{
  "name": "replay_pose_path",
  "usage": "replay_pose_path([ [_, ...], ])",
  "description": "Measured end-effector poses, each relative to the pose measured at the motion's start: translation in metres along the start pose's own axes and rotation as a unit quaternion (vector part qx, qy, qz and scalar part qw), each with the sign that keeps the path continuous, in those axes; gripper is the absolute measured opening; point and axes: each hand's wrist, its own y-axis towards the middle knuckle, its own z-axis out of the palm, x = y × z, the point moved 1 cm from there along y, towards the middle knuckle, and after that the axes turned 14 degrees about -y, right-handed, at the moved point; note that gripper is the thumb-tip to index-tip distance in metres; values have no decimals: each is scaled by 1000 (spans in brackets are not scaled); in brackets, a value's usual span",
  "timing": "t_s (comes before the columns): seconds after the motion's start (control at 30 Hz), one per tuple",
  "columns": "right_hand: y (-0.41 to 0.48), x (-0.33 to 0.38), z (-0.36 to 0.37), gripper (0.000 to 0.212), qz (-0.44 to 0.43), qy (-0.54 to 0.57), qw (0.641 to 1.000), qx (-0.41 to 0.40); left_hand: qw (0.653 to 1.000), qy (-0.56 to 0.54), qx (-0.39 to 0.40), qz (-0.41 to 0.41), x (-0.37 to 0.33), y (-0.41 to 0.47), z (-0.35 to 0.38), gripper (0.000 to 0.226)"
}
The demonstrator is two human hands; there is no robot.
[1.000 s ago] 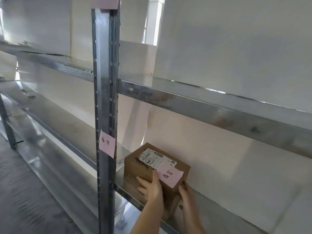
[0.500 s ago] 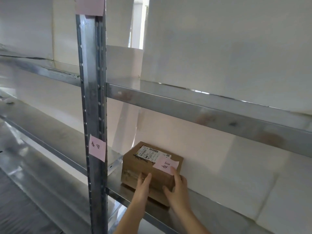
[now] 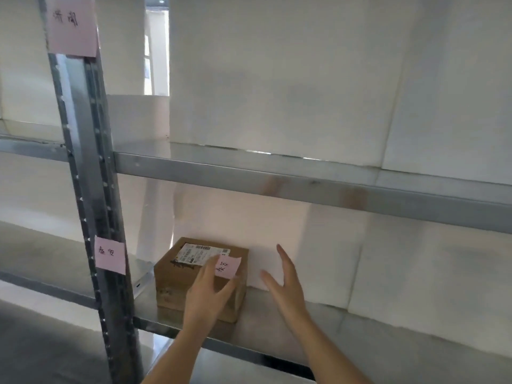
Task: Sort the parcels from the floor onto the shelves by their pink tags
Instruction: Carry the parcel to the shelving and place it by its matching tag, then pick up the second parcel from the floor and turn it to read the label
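A small brown cardboard parcel (image 3: 177,275) rests on the lower metal shelf (image 3: 277,325), close to the upright post. It carries a white shipping label and a pink handwritten tag (image 3: 227,267) on top. My left hand (image 3: 209,293) lies flat against the parcel's front right side, fingers spread. To the right of the parcel, apart from it, my right hand (image 3: 285,284) hovers open. On the post, a pink shelf tag (image 3: 110,255) sits level with this shelf and another pink tag (image 3: 72,26) higher up.
The grey steel upright post (image 3: 91,189) stands left of the parcel. An upper shelf (image 3: 304,178) spans above it, bare. White boards back the shelves. More shelving runs off to the left. Grey floor shows at the bottom left.
The parcel has been pushed farther back on the shelf. My right hand has come off it and moved right. The left hand has slid to the front right side.
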Motion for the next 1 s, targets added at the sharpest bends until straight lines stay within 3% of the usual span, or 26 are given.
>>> replay_pose_path([
  [0.17,-27,-4,-97,63,-21,-46,997,-58,990,33,61,120,-63,-20,58,74],
  [0.53,-163,-49,-339,56,44,-131,956,-260,943,17,231,241,-187,-138,241,78],
  [0.77,-312,-51,-499,61,88,-218,894,-382,894,-52,339,288,-276,-282,354,80],
  [1.0,-472,-47,-621,66,157,-321,798,-485,828,-129,432,333,-347,-436,448,80],
])
